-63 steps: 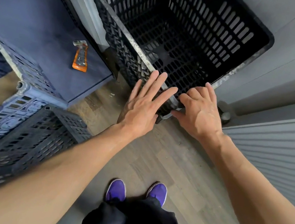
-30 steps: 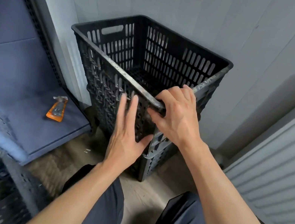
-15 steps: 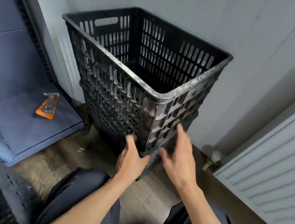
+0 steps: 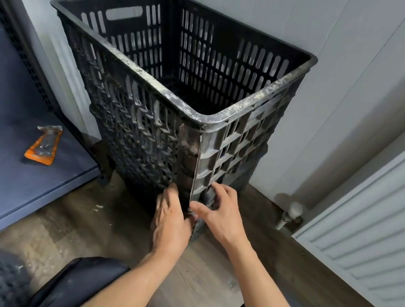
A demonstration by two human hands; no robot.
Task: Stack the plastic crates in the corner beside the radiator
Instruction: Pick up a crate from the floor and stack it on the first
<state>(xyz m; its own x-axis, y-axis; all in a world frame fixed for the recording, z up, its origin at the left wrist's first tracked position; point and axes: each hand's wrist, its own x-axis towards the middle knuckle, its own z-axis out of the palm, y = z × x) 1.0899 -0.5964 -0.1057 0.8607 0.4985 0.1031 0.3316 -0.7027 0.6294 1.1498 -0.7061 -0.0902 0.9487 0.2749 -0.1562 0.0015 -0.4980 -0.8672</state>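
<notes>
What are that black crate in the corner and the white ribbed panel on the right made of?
The black crate looks like moulded plastic: slotted lattice walls, a thick rolled rim, a matt finish scuffed grey-white along the top edge. The white ribbed panel is the radiator, probably painted sheet metal, judging by its even horizontal ribs and smooth, slightly glossy coat; the picture cannot confirm that.

The worn wooden floor [image 4: 200, 283] carries the stacked black crates [image 4: 162, 130] in the far corner. On the left, a blue shelf [image 4: 5, 159] holds an orange packet [image 4: 43, 147].
</notes>
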